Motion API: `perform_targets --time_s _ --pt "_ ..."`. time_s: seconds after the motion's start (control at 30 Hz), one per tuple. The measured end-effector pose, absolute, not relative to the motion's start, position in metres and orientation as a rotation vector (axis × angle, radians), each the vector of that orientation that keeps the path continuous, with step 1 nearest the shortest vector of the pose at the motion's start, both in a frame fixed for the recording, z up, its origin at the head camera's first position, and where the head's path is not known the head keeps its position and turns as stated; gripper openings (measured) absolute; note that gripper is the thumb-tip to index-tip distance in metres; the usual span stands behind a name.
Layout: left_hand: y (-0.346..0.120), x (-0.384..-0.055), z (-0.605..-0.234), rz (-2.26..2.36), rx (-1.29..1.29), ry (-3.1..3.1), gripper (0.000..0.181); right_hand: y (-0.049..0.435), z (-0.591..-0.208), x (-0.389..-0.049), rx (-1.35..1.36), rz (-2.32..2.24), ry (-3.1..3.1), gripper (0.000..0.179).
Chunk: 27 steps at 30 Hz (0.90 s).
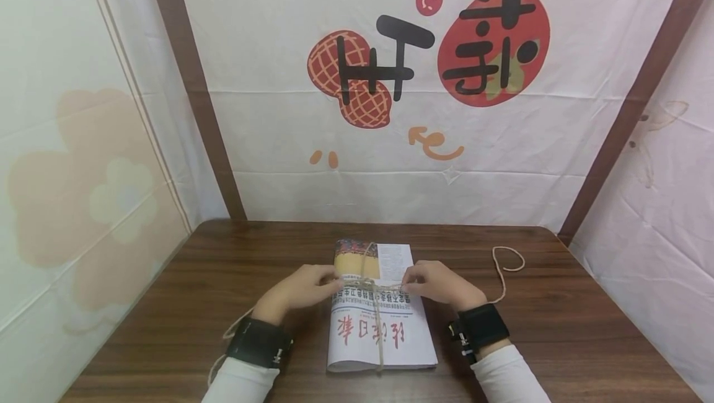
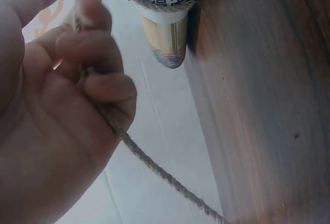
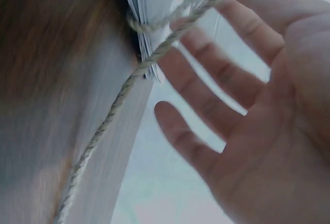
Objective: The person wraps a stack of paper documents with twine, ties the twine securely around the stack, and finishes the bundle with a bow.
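A folded newspaper bundle [image 1: 415, 350] lies on the table, with twine [image 1: 380, 335] running lengthwise over it and crossing it near the middle. At the bundle's left edge, my left hand [image 1: 301, 288] grips one twine end. Its curled fingers wrap the strand in the left wrist view, and the twine tail [image 2: 170, 178] trails out below them. My right hand [image 1: 440, 282] is at the opposite edge, pinching the other end between thumb and forefinger. In the right wrist view its other fingers spread loosely beside the hanging strand [image 3: 116, 102]. The crossing lies between both hands.
The brown wooden table [image 1: 251, 242] carries the bundle. A loose twine tail [image 1: 499, 273] curls on it behind my right wrist, and another strand [image 1: 227, 332] hangs by my left wristband [image 1: 259, 342]. A printed curtain [image 1: 268, 142] stands behind the table, with more fabric on both sides.
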<state>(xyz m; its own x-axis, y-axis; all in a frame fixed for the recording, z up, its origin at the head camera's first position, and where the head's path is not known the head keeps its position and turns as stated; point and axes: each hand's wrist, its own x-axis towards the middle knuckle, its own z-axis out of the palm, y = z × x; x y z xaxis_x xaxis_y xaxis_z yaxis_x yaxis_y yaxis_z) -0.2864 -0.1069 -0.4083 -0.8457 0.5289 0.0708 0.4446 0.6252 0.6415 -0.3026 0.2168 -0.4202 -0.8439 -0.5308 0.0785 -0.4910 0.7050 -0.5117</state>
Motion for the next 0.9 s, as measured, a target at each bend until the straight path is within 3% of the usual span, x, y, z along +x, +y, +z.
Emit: perform_targets --time_s 0.9 --pt "-0.129 -0.292 -0.410 1.014 0.878 2.635 0.021 0.260 -0.426 -0.304 -0.612 -1.142 2.526 0.029"
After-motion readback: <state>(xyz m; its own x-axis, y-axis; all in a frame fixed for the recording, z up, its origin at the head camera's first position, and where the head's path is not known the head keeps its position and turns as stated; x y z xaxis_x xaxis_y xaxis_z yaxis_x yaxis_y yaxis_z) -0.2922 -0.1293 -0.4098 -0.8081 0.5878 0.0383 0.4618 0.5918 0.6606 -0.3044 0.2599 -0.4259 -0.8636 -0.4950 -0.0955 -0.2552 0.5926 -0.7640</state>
